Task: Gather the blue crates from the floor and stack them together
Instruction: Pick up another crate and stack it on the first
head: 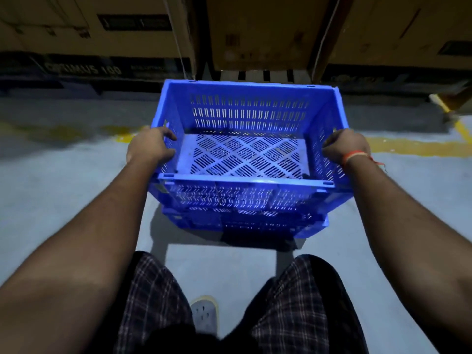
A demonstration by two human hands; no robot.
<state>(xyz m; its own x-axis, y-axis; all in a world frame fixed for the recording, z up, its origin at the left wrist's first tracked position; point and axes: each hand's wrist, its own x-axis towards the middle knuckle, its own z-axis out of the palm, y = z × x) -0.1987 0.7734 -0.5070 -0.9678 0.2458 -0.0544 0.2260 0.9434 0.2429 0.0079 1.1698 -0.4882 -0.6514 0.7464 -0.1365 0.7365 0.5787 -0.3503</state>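
An empty blue slotted crate (250,112) is in front of me at the middle of the view. My left hand (150,145) grips its left side wall and my right hand (344,145) grips its right side wall, fingers curled over the rims. Directly under it a second blue crate (245,223) shows its near wall. The upper crate sits slightly askew over the lower one; I cannot tell whether it rests on it or hangs just above. The lower crate stands on the grey floor.
Large cardboard boxes (258,31) stand in a row along the far side, close behind the crates. Yellow floor lines (413,146) run to the right and left. My checked shorts and one sandalled foot (204,314) are below.
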